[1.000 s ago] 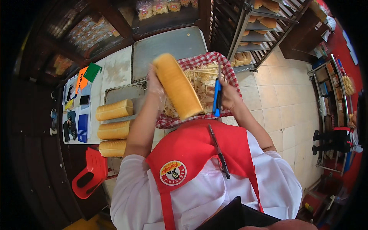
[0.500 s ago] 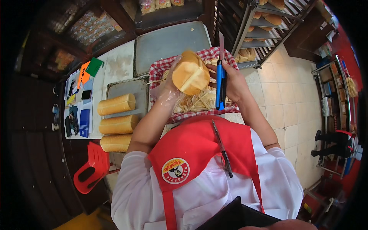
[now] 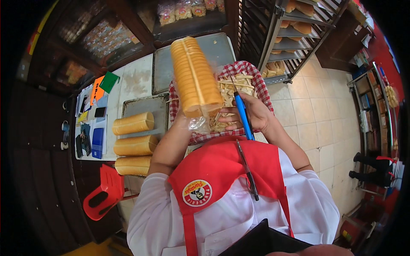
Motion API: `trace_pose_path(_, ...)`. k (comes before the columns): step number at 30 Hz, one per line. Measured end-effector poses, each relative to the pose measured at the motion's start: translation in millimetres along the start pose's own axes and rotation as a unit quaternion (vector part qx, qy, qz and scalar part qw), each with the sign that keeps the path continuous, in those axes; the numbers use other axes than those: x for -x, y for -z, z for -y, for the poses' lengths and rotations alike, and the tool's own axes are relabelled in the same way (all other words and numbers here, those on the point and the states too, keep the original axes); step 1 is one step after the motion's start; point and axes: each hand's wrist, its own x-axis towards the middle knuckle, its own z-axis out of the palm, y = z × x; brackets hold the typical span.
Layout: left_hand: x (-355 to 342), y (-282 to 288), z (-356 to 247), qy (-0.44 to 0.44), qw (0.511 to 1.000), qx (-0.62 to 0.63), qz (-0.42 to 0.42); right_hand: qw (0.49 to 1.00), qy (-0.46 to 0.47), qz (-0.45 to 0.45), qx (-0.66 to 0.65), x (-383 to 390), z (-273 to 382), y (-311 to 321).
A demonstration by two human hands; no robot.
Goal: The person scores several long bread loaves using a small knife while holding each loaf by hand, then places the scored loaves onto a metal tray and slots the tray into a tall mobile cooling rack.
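Observation:
A long golden loaf (image 3: 194,72) with ridges across it stands tilted over the basket. My left hand (image 3: 186,121), in a clear plastic glove, is closed around its lower part, with most of the fingers hidden behind the bread. In my bare right hand (image 3: 257,113) is a knife (image 3: 243,114) with a blue and black handle, its blade pointing away from me. My right fingers stretch toward the loaf's near end. Below both hands lies a basket lined with red-and-white checked cloth (image 3: 265,87), holding thin pale bread strips (image 3: 239,87).
Several similar loaves (image 3: 136,145) lie on a metal tray (image 3: 147,104) to the left. A larger bare tray (image 3: 160,64) sits behind. Papers, a phone and a blue box (image 3: 97,143) are farther left. A bread rack (image 3: 273,38) stands at the far right, a red chair (image 3: 102,194) near left.
The loaf has swung from end-on to lengthwise, its far end now pointing up and away. My right hand has lowered slightly, and the knife has tilted.

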Motion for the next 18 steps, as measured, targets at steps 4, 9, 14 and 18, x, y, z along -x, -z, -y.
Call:
trace_pose_path(4, -5, 32, -17, 0.016, 0.991, -0.078, 0.110, 0.997, 0.041, 0.007, -0.070, 4, 6, -11)
trace_pose_path(9, -10, 18, -37, -0.066, 0.961, -0.264, -0.053, 0.989, 0.131, -0.041, -0.047, 11, 8, -20)
trace_pose_path(14, -17, 10, -47, -0.095, 0.959, -0.257, -0.073, 0.978, 0.199, -0.039, -0.039, 7, 6, -12)
trace_pose_path(18, -21, 2, -45, -0.145, 0.923, -0.356, -0.035, 0.970, 0.237, -0.005, -0.055, 2, 3, -1)
